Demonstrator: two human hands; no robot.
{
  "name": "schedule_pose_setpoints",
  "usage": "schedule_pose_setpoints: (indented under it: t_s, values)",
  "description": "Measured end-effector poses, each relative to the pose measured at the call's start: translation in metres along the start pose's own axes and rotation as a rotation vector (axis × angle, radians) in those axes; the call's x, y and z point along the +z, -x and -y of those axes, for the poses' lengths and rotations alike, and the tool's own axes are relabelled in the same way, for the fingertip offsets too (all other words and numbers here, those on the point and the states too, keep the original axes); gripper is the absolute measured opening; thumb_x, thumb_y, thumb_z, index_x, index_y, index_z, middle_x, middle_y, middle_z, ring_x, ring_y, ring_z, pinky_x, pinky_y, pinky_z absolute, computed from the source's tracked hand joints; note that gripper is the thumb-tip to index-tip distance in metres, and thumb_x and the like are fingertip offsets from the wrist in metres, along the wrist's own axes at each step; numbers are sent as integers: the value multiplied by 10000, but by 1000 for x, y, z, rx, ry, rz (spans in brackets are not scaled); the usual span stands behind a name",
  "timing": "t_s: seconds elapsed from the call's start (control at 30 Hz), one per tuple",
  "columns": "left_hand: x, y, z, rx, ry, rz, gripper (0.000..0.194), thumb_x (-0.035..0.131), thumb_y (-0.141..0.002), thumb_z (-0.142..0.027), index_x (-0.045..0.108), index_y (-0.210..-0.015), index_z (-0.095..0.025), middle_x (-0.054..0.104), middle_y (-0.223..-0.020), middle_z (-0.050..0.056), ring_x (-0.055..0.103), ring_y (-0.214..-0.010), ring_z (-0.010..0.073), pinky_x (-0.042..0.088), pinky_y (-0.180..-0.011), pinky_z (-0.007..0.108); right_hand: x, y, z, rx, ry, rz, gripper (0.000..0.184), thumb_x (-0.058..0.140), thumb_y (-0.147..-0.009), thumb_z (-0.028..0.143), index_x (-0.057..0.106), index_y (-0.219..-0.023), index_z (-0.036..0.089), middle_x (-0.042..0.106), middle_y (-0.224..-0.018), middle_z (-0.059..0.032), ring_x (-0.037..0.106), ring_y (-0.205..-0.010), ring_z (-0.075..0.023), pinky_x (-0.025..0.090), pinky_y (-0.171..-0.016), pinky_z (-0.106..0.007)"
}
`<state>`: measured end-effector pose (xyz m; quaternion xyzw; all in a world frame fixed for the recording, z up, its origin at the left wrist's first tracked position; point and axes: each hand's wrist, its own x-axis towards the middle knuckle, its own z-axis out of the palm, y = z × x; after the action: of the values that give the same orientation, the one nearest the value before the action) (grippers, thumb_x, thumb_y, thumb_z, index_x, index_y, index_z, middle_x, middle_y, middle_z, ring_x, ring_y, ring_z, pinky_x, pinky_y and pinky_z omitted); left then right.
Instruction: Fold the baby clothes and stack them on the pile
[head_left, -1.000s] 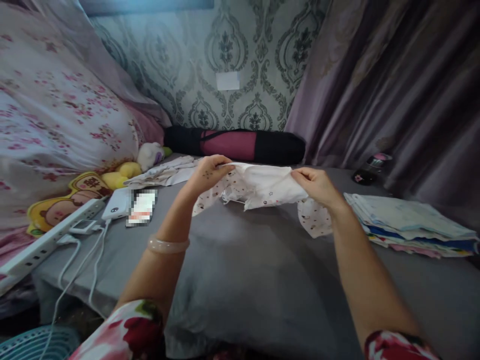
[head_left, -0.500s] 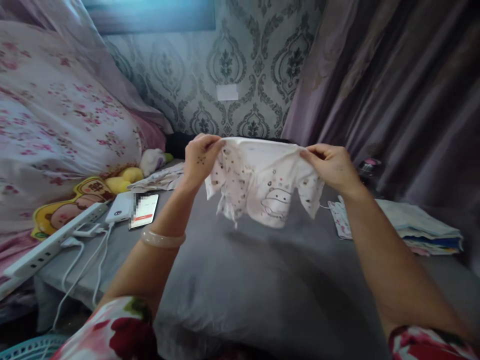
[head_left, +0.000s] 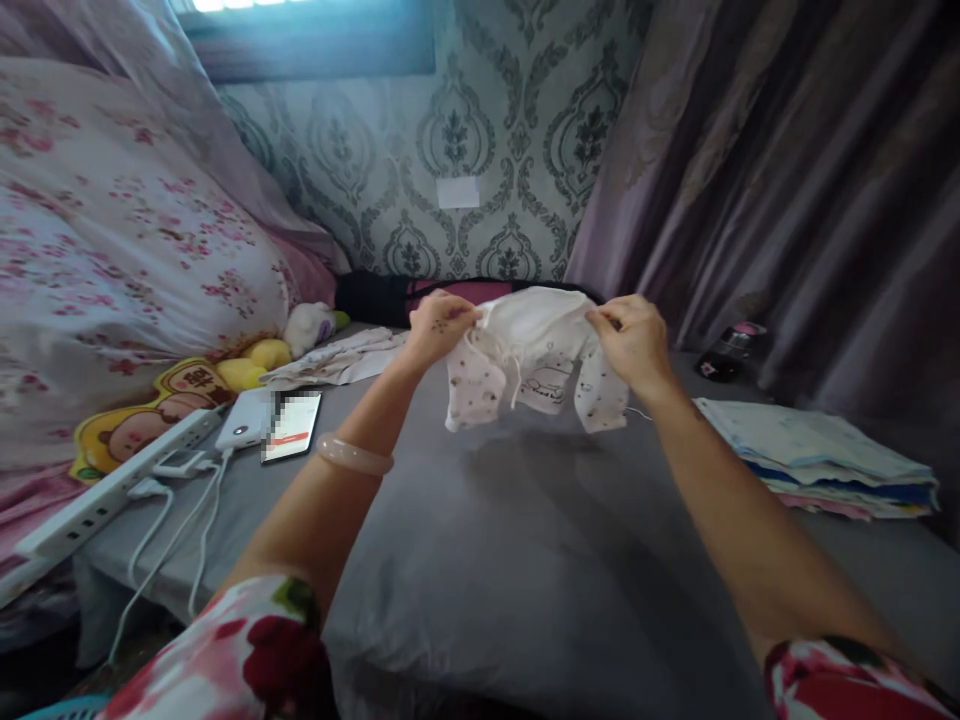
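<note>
Between my two hands hangs a small white baby shirt (head_left: 534,325) with a tiny print on the sleeves, thin ties and a cartoon face on its front. My left hand (head_left: 444,325) pinches one shoulder, its fingers closed on the cloth. The opposite shoulder is gripped by my right hand (head_left: 631,340), also closed. Both sleeves dangle above the grey bed sheet (head_left: 480,560), and the shirt casts a shadow there. Part of the cartoon print is hidden by folds.
A stack of folded cloths (head_left: 817,450) lies at right, a dark jar (head_left: 724,355) behind it. At left are a phone (head_left: 296,428), a white power bank (head_left: 244,420), a power strip (head_left: 112,490) with cables, plush toys (head_left: 259,365) and crumpled clothes (head_left: 345,357). A black-and-maroon bag (head_left: 375,297) lies at the wall.
Both hands first rose and spread, opening the shirt out so its front hung down. Since then they have lowered slightly and come closer together, and the shirt has swung, its body folding away.
</note>
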<state>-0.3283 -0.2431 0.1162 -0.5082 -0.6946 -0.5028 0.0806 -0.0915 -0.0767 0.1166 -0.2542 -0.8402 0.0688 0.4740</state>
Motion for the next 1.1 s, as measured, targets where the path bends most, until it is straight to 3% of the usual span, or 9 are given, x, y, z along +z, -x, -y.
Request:
schedule_pose_setpoints:
  t_s: [0.1, 0.27, 0.4, 0.63, 0.77, 0.87, 0.97, 1.03, 1.1]
  values:
    - [5, -2, 3, -77, 49, -50, 172, 621, -775, -317, 703, -755, -167, 625, -661, 16, 576, -706, 162, 438, -612, 243, 4, 1, -2, 30, -20, 79, 319, 545, -876, 449, 736, -774, 215, 707, -854, -75, 619, -843, -230, 441, -789, -356]
    - [12, -4, 8, -100, 83, -92, 156, 568, -804, -283, 663, -767, -166, 595, -642, 9, 551, -683, 152, 420, -588, 239, 7, 3, -3, 144, -50, 49, 317, 527, -884, 438, 727, -844, 196, 716, -814, -81, 630, -775, -228, 423, -721, -327]
    - [18, -2, 8, -102, 54, -115, 144, 518, -850, -262, 620, -792, -178, 586, -696, 10, 533, -716, 150, 416, -645, 257, 11, 2, -3, 138, -29, 19, 327, 464, -917, 416, 696, -867, 191, 705, -844, -99, 623, -818, -242, 426, -747, -337]
    - [19, 14, -9, 77, -113, -218, 151, 473, -907, -233, 582, -806, -205, 564, -803, 37, 523, -825, 177, 411, -776, 305, 16, 9, 3, 107, -5, -100, 306, 378, -938, 326, 648, -875, 197, 674, -895, -107, 594, -893, -234, 435, -805, -349]
    - [-2, 38, -32, 181, -227, -266, 160, 480, -928, -265, 605, -849, -205, 571, -848, 43, 521, -849, 187, 410, -806, 329, -6, 22, 19, 137, -41, -69, 295, 422, -924, 364, 665, -876, 204, 680, -834, -85, 600, -776, -217, 443, -723, -334]
    - [-31, 55, -60, 238, -308, -269, 167, 496, -932, -288, 624, -864, -205, 570, -845, 32, 521, -860, 184, 411, -833, 338, -36, 30, 36, 158, -117, -13, 297, 485, -897, 433, 683, -874, 213, 679, -770, -64, 587, -676, -202, 439, -639, -326]
    - [-59, 63, -84, 276, -299, -251, 166, 512, -925, -302, 636, -872, -206, 557, -837, 23, 534, -867, 177, 419, -843, 332, -62, 29, 45, 187, -225, 44, 295, 542, -863, 476, 697, -848, 225, 690, -777, -59, 609, -695, -237, 447, -625, -349]
    - [-67, 60, -86, 255, -282, -202, 160, 521, -913, -292, 642, -852, -207, 555, -820, 24, 545, -854, 178, 427, -826, 321, -67, 25, 42, 186, -255, 95, 269, 554, -861, 475, 708, -853, 254, 701, -794, -49, 619, -733, -261, 455, -647, -364]
    - [-62, 53, -70, 234, -283, -125, 155, 532, -893, -279, 647, -818, -205, 569, -794, 26, 551, -820, 178, 433, -796, 311, -57, 21, 31, 166, -231, 157, 233, 550, -868, 427, 714, -838, 265, 711, -798, -39, 622, -759, -262, 457, -674, -361]
